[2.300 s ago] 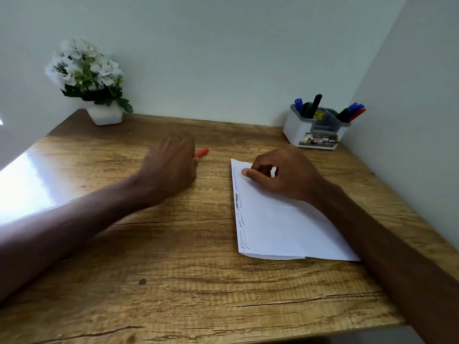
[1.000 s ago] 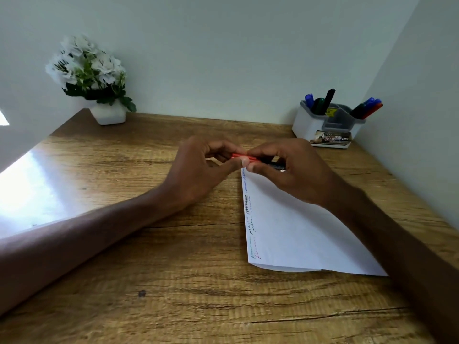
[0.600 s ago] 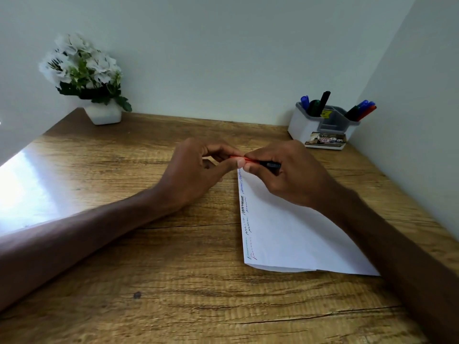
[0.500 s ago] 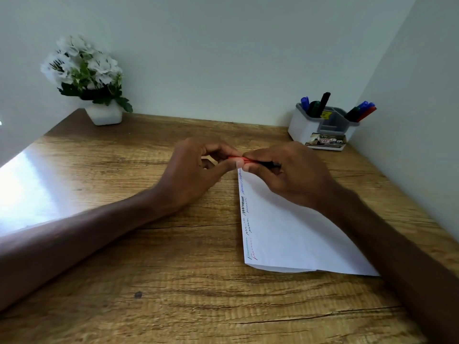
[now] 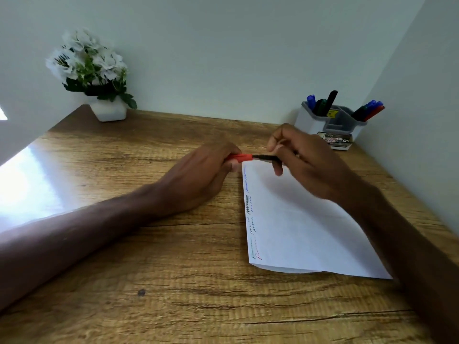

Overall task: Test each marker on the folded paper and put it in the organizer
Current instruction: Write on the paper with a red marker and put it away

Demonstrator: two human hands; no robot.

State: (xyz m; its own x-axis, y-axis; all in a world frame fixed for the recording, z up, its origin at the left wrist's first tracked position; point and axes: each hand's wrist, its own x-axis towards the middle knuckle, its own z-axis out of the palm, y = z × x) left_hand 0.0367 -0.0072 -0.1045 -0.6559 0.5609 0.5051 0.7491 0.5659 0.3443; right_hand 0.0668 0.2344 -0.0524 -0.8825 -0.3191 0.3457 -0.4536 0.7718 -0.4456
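A black marker (image 5: pixel 264 158) with a red cap (image 5: pixel 240 157) is held level just above the far left corner of the folded white paper (image 5: pixel 303 227). My left hand (image 5: pixel 198 180) grips the red cap. My right hand (image 5: pixel 308 162) pinches the black barrel. The cap looks partly drawn off the barrel. Coloured test scribbles run down the paper's left edge. The white and grey organizer (image 5: pixel 331 122) stands at the far right corner with several markers in it.
A white pot of white flowers (image 5: pixel 99 83) stands at the far left of the wooden desk (image 5: pixel 173 281). Walls close the desk at the back and on the right. Glare lies on the desk's left side.
My left hand picked up the red-capped marker and brought it to my right hand over the paper's corner. Since half a second ago my hands have drawn apart, exposing more of the marker.
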